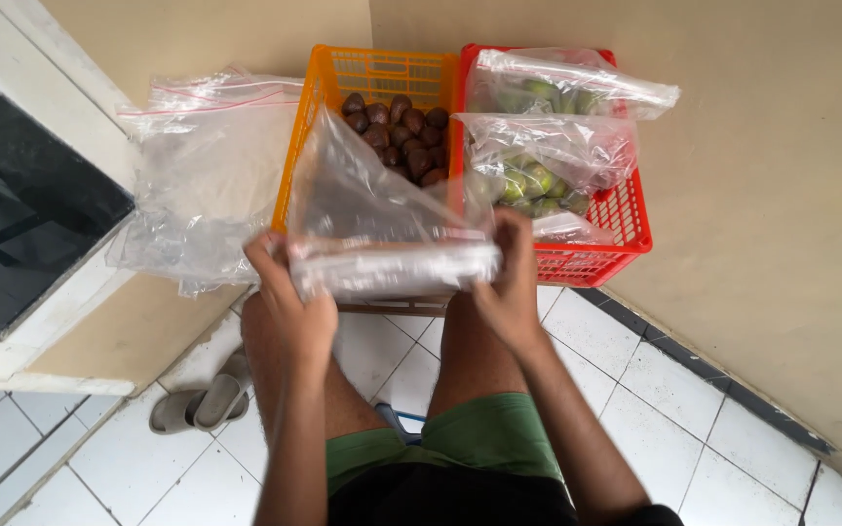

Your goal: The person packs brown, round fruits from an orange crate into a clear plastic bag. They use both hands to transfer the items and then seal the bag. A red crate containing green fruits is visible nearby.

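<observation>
While both hands grip an empty clear zip bag, left hand and right hand clamped on its ends, filled bags of green fruit lie beyond the right hand in the red crate, brown fruit unbagged in the orange crate.

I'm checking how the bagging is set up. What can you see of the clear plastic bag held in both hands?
The clear, crinkled plastic bag is thin, glossy film, seemingly empty, held in front of the orange plastic crate. Its lower edge is bunched into a whitish band stretched level between the left hand and the right hand, which grip its two ends. The rest rises to a peak, partly veiling the brown fruit behind.
</observation>
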